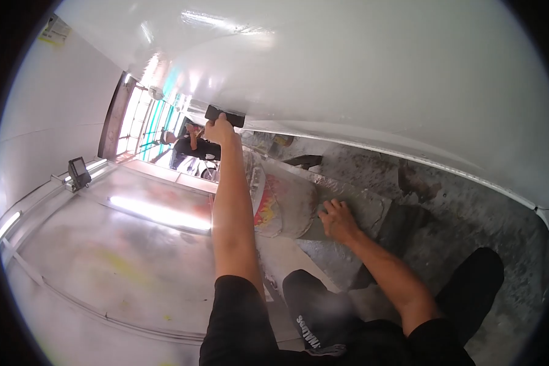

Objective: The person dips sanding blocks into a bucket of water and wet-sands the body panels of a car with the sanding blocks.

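1. Left hand [221, 129] is at the end of a near-straight arm, thumb and fingers pinching a dark block [236, 119] against the glossy pale panel [378, 67], close to its lower edge [421, 163].
2. Right hand [338, 222] has its fingers loosely spread and bent, over a grey surface [365, 210] beside a flame-patterned bucket [290, 198]. Nothing in its grip that I can see; can't tell if it's bearing weight.
3. My worry: uneven finger pressure tips the block and a corner scores that gloss.
4. Overreaching could also run it off the lower edge, knuckles first. A stray elbow might bump the bucket.
5. Room-wise, the panel stretches wide to the block's right. Below, the bucket and the person's knee [308, 283] crowd things.
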`<state>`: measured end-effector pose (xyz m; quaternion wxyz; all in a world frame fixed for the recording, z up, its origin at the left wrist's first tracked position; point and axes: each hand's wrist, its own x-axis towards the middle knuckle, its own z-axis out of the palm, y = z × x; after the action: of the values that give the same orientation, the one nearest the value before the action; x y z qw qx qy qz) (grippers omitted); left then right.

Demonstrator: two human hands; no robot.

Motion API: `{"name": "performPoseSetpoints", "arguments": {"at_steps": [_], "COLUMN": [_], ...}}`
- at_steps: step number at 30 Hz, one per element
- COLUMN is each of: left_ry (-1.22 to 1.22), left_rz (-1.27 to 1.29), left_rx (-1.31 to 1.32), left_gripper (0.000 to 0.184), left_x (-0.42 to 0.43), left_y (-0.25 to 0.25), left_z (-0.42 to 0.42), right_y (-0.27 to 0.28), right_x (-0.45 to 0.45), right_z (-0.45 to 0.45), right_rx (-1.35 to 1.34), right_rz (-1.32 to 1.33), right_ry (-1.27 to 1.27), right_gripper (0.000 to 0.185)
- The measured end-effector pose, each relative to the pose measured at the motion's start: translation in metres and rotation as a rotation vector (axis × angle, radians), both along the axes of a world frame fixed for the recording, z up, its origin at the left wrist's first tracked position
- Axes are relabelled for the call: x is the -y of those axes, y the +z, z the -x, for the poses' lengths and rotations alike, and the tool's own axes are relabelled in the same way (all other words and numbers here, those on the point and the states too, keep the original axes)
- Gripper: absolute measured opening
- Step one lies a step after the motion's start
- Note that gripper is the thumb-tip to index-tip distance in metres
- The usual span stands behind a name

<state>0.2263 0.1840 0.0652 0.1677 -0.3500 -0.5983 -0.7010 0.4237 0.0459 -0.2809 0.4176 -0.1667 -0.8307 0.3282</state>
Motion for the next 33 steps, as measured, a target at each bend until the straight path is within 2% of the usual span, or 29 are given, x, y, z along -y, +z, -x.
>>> {"name": "performPoseSetpoints", "arguments": {"at_steps": [1,3,5,7,11,14,17,20,22,23,26,27,29,31,32,33], "left_ry": [0.068,0.085,0.049,-0.043,-0.084,-0.107,-0.109,-0.114,-0.204,-0.207,-0.326,-0.380,-0.253,-0.088,0.000,-0.046], "left_rz": [0.007,0.139,0.131,-0.006,-0.049,-0.051,-0.035,-0.053,-0.138,-0.119,-0.012,0.023,0.210,0.287,0.228,0.145], "left_rx": [0.022,-0.348,-0.406,-0.138,-0.316,-0.421,-0.549,-0.758,-0.878,-0.928,-1.176,-1.132,-1.148,-0.715,-0.724,-0.541], "left_gripper": [0.014,0.014,0.014,0.013,0.013,0.016,0.018,0.022,0.030,0.040,0.047,0.045,0.033,0.025,0.026,0.026], "left_x": [-0.006,0.003,0.010,0.015,0.033,0.045,0.053,0.057,0.054,0.056,0.068,0.070,0.081,0.085,0.081,0.068], "left_y": [0.004,-0.003,-0.002,0.001,-0.014,-0.032,-0.057,-0.099,-0.120,-0.126,-0.124,-0.133,-0.129,-0.121,-0.104,-0.091], "left_z": [0.002,0.006,0.007,-0.079,-0.180,-0.246,-0.306,-0.339,-0.354,-0.355,-0.341,-0.331,-0.283,-0.222,-0.195,-0.161], "right_y": [0.001,0.001,-0.001,0.000,-0.001,0.006,0.000,-0.018,-0.027,-0.031,-0.033,-0.032,-0.027,-0.012,-0.004,-0.002], "right_x": [-0.001,0.000,0.003,0.004,0.003,0.001,0.004,0.007,0.009,0.009,0.010,0.010,0.008,0.005,0.004,0.003], "right_z": [0.001,0.005,0.013,0.010,0.011,0.000,0.004,0.020,0.030,0.034,0.038,0.038,0.028,0.013,0.003,0.000], "right_rx": [0.007,0.011,0.009,0.005,0.009,0.029,0.000,-0.243,-0.330,-0.364,-0.426,-0.396,-0.292,-0.104,-0.007,0.014], "right_rz": [-0.001,-0.018,-0.052,-0.053,-0.050,0.004,-0.002,0.029,0.065,0.087,0.123,0.092,0.004,-0.004,0.036,0.010], "right_ry": [0.008,0.015,0.014,0.044,0.045,0.105,0.051,-0.031,-0.042,-0.039,-0.048,-0.065,-0.127,-0.068,0.001,-0.008], "right_gripper": [0.019,0.019,0.018,0.018,0.016,0.022,0.015,0.017,0.017,0.018,0.019,0.019,0.020,0.020,0.021,0.021]}}
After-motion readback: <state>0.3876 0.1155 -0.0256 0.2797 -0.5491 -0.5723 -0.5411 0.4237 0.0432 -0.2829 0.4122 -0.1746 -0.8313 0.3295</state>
